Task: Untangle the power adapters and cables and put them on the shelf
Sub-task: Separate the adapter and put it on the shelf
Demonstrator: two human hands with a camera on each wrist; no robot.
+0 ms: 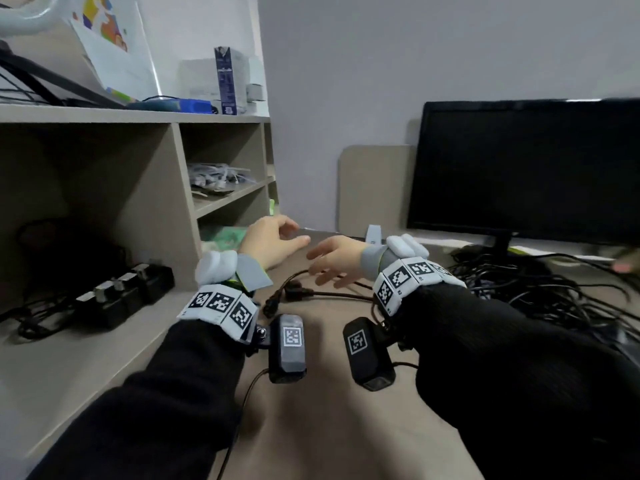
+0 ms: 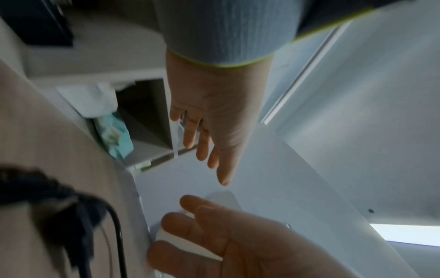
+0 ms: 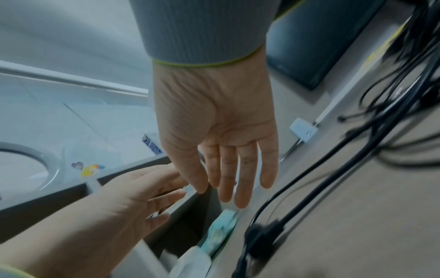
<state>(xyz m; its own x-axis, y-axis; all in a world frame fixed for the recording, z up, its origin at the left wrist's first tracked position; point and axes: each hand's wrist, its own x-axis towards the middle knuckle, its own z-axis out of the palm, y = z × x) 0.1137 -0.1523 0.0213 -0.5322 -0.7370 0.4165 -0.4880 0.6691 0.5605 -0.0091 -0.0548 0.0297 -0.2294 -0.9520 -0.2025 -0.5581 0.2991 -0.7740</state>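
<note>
Head view showed the black cable point(image 1: 313, 293) lying on the desk point(image 1: 311, 427) just near of both hands, its chunky plug ends point(image 1: 277, 299) bunched at the left and its cord running right toward the big tangle of cables point(image 1: 540, 289) heaped in front of the monitor point(image 1: 526, 168). By my judgement that cord was light and limp, likely to drag its neighbours along if pulled, while the moulded plugs were stiff and gave the surest hold; a pinch at a plug, with the other hand feeding the cord out of the heap, looked the safer way. The adapters were probably heavier and blocky, better lifted by the body than swung by the lead.

The left hand point(image 1: 273, 242) hovered above the desk with fingers loosely spread, holding nothing. The right hand point(image 1: 336, 259) hovered just beside it, fingers straight and relaxed, also empty, directly over the cord but not plainly touching it.

On the left, in the low bay of the shelf point(image 1: 138, 116), a row of black adapters point(image 1: 124, 294) already sat with their leads trailing. Farther back, small cubbies held white bundled cables point(image 1: 218, 174).
</note>
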